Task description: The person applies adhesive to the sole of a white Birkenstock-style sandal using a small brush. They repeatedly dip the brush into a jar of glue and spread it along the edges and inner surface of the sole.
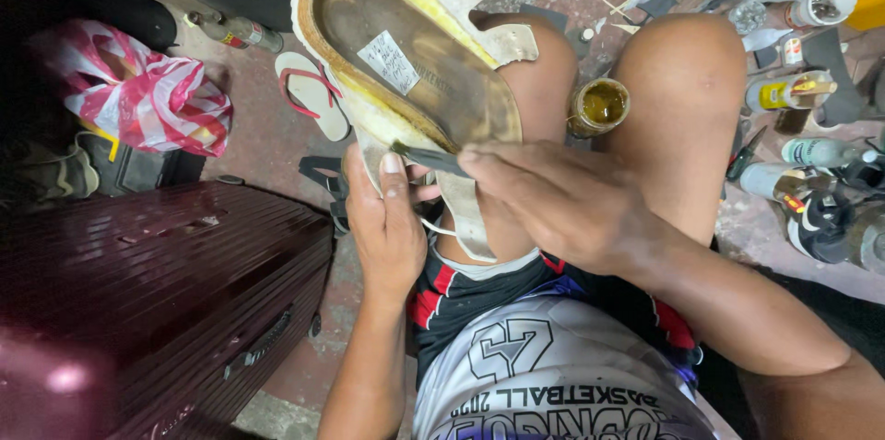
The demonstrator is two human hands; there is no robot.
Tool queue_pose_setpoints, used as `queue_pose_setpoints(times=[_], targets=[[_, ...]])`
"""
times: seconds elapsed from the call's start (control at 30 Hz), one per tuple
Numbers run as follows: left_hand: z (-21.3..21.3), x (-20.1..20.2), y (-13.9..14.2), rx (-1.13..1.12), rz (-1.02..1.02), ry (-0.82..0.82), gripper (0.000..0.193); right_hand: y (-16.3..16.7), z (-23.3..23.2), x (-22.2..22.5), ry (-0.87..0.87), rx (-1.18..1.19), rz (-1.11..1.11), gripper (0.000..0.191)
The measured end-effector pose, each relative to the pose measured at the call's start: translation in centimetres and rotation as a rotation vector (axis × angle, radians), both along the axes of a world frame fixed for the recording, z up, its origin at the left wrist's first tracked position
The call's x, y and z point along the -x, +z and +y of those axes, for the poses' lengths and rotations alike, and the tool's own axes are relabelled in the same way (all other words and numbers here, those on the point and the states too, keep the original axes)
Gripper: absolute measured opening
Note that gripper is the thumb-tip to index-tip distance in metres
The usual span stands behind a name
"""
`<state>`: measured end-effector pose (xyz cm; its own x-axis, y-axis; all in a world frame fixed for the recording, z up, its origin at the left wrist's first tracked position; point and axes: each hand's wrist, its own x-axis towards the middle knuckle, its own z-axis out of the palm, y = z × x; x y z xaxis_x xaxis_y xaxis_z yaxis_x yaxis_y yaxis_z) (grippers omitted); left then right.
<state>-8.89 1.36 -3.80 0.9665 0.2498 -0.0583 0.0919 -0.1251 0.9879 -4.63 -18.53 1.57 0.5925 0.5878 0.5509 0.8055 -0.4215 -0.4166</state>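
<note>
We prop a worn sandal (pixel 406 62) on our left knee, our left hand (pixel 385 223) curled under its near edge, thumb pressed on the rim. Our right hand (pixel 553 200) pinches a thin dark tool (pixel 426 157) against the yellowed sole edge, beside an open glue jar (pixel 599 105)

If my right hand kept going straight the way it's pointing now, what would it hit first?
Probably the thumb of the left hand: the right hand points leftward, pressing a dark tool across the sandal towards it. Depth is unclear.
</note>
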Motion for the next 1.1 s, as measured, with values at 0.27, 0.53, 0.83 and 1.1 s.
queue_pose_setpoints(times=[0.27,0.53,0.83,1.1], targets=[[0.1,-0.1,0.4,-0.073,-0.016,-0.025,0.034,-1.3,0.5,0.0,0.002,0.108,0.125,0.048],[-0.3,-0.2,0.7,-0.137,-0.037,-0.056,0.032,-1.1,0.8,-0.7,-0.007,0.087,0.076,0.048],[-0.2,-0.2,0.6,-0.110,-0.023,-0.048,0.032,-0.6,-0.2,0.4,-0.057,0.127,0.119,0.051],[-0.5,-0.2,0.9,-0.114,-0.017,-0.041,0.032,0.1,1.7,-1.5,-0.106,0.060,0.024,0.048]])
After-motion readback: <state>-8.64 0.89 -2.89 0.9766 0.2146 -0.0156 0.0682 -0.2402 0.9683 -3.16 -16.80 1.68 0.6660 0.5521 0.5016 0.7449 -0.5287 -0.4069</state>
